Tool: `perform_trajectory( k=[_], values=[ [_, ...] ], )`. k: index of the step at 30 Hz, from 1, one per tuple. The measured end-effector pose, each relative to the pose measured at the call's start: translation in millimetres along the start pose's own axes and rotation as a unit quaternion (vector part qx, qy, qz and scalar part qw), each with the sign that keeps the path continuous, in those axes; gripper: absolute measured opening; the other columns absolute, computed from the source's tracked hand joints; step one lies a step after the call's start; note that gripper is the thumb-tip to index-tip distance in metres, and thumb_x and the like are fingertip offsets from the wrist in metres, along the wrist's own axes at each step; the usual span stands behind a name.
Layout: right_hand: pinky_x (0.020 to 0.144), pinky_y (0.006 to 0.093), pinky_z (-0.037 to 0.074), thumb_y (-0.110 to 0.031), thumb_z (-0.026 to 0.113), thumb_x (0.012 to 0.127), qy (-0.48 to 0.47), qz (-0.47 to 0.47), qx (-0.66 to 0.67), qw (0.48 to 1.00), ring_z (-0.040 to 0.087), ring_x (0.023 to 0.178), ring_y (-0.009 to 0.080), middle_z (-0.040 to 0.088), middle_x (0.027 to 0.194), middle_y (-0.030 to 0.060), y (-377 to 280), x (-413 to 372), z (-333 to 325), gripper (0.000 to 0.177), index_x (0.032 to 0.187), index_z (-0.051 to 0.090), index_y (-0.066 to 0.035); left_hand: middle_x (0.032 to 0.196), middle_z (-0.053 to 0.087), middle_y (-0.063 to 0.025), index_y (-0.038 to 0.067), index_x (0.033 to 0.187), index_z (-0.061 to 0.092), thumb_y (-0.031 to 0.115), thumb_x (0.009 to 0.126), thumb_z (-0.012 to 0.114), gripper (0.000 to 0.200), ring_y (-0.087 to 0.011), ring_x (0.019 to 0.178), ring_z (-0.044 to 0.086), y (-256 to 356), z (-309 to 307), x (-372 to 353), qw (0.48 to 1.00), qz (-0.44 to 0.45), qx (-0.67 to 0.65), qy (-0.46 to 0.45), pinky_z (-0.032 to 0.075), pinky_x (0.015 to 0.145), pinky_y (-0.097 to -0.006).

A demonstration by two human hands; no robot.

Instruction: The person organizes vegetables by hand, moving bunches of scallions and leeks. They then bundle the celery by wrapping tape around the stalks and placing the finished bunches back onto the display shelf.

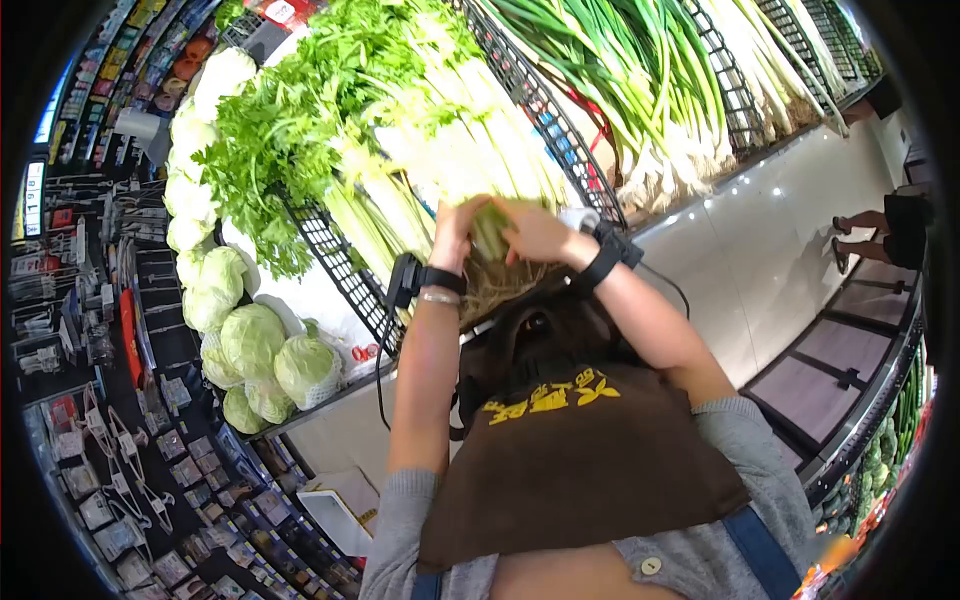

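Both my hands are at the root end of the celery in a black basket. My left hand [457, 230] and my right hand [543, 233] close around a greenish bunch of celery stalks [489, 232], one from each side. Stringy brown roots [500, 284] hang just below my fingers. More celery [400, 150] lies behind, leaves pointing up and to the left, its pale stalks partly washed out by bright light. My fingertips are partly hidden behind the stalks.
Cabbages [250, 340] are piled to the left of the black basket [345, 270]. Green onions [655, 110] fill another basket on the right. Shelves of packaged goods [190, 470] stand far left. At the right, a person's legs [870, 235] show on the tiled floor.
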State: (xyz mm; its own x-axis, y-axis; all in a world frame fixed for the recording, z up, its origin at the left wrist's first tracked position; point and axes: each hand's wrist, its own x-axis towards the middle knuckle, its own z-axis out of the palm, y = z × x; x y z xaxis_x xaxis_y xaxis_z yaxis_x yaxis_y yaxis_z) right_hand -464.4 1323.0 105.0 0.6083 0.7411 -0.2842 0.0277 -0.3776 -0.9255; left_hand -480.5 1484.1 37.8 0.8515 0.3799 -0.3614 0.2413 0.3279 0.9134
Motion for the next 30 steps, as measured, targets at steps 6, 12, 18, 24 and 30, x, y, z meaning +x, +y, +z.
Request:
perform_trajectory(
  k=[6,12,18,24,30],
  values=[
    [0.055,0.0232,0.050,-0.001,0.037,0.080,-0.120,-0.013,0.141,0.983,0.064,0.065,0.0157,0.046,0.128,0.0165,18,4,-31,0.052,0.131,0.037,-0.009,0.086,0.062,-0.0073,-0.005,0.096,0.057,0.003,0.066,0.070,0.034,-0.0165,0.074,0.059,-4,4,3,0.993,-0.062,0.086,0.058,0.048,0.064,-0.0277],
    [0.060,0.0228,0.048,-0.025,0.048,0.089,-0.046,-0.002,-0.012,0.999,0.062,0.072,0.0086,0.062,0.100,0.0068,-19,-34,-68,0.037,0.119,0.050,-0.004,0.078,0.061,-0.0079,-0.001,0.093,0.059,0.016,0.074,0.068,0.027,-0.0190,0.067,0.060,59,-20,-14,0.995,-0.095,0.013,-0.009,0.051,0.059,-0.0303],
    [0.083,0.0290,0.045,-0.064,0.042,0.082,-0.193,0.051,0.211,0.957,0.057,0.096,0.0200,0.058,0.105,0.0151,-30,-12,-15,0.078,0.119,0.048,0.004,0.085,0.058,-0.0084,0.000,0.097,0.057,0.023,0.079,0.062,0.029,-0.0187,0.078,0.057,113,-16,-57,0.972,-0.188,-0.077,-0.116,0.049,0.072,-0.0292],
    [0.079,0.0267,0.044,-0.018,0.070,0.076,-0.035,-0.069,0.379,0.922,0.052,0.094,0.0116,0.057,0.104,0.0075,-14,-5,51,0.048,0.115,0.048,0.001,0.105,0.058,-0.0078,-0.001,0.118,0.049,0.015,0.079,0.066,0.045,-0.0177,0.099,0.055,65,-11,-56,0.995,-0.079,0.018,-0.065,0.047,0.084,-0.0317],
    [0.073,0.0317,0.046,-0.023,0.070,0.069,0.051,0.013,0.052,0.997,0.057,0.078,0.0176,0.061,0.086,0.0136,-66,-42,8,0.051,0.105,0.051,0.008,0.102,0.061,-0.0122,0.005,0.109,0.055,0.035,0.081,0.063,0.042,-0.0238,0.091,0.060,130,-4,-2,0.980,-0.035,-0.189,-0.052,0.050,0.080,-0.0383]
  ],
)
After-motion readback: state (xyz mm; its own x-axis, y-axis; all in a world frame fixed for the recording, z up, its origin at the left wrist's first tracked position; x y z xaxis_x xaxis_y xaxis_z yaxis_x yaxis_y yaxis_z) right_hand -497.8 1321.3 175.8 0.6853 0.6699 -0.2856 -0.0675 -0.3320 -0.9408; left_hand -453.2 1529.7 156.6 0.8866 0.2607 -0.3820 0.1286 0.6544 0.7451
